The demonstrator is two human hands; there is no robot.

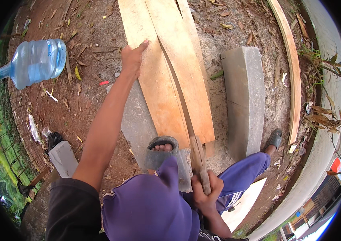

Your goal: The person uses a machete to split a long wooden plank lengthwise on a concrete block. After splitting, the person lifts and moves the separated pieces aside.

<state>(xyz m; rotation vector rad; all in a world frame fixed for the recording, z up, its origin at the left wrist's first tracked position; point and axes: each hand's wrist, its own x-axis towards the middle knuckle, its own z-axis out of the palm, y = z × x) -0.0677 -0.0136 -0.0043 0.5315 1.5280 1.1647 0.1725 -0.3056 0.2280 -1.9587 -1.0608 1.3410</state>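
Note:
My left hand (133, 58) grips the left edge of a pale wooden plank (154, 80), its thumb lying on the top face and the fingers mostly hidden. My right hand (207, 190) is closed round the rough wooden handle (198, 156) of a long-bladed tool. Its narrow brown blade (175, 82) runs forward along the gap between this plank and a second plank (186, 76). The blade is nearly edge-on, so I cannot tell what kind it is. My sandalled left foot (162, 148) is at the near end of the left plank, over a grey slab (138, 116).
A grey concrete block (245, 100) lies right of the planks, with a long timber strip (291, 72) beyond it. A blue water jug (38, 62) lies at left near a wire fence. A smaller grey block (63, 158) stands at lower left. A pale wall (327, 160) curves along the right.

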